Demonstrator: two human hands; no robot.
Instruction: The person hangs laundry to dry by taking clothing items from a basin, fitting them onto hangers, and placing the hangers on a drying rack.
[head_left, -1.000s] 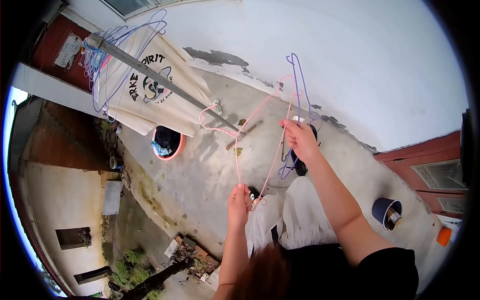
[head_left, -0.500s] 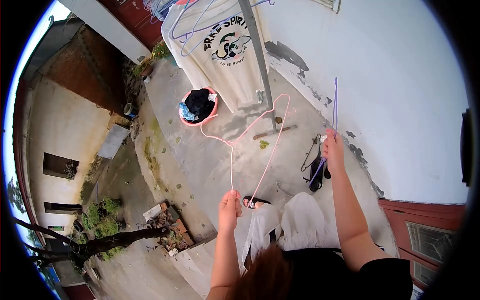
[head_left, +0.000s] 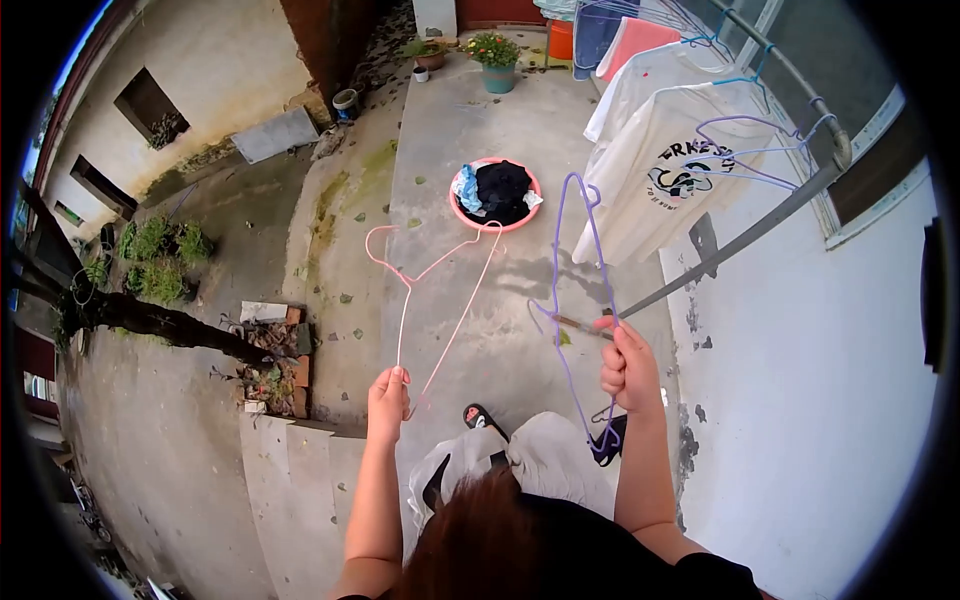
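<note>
My left hand [head_left: 388, 400] is closed around one end of a pink wire hanger [head_left: 407, 283], whose hook points up and left. In my right hand [head_left: 630, 370] a purple hanger [head_left: 556, 314] is gripped by its long straight side, with the hook to the left. Both hangers are bare and held apart from each other. Beyond them on the concrete sits a pink basin [head_left: 456, 208] of dark, blue and white clothes [head_left: 503, 190].
At the right, a metal rack pole [head_left: 740, 232] slants up to a rail carrying a printed white shirt [head_left: 640, 195], other garments and bare purple hangers [head_left: 745, 150]. Potted flowers [head_left: 497, 75] stand behind the basin. A brick-edged planter [head_left: 300, 370] lies left, a white wall [head_left: 770, 400] right.
The view has swung, bringing more of the rack into sight. The purple hanger has turned from nearly edge-on to show its full outline. Both hands keep their hangers.
</note>
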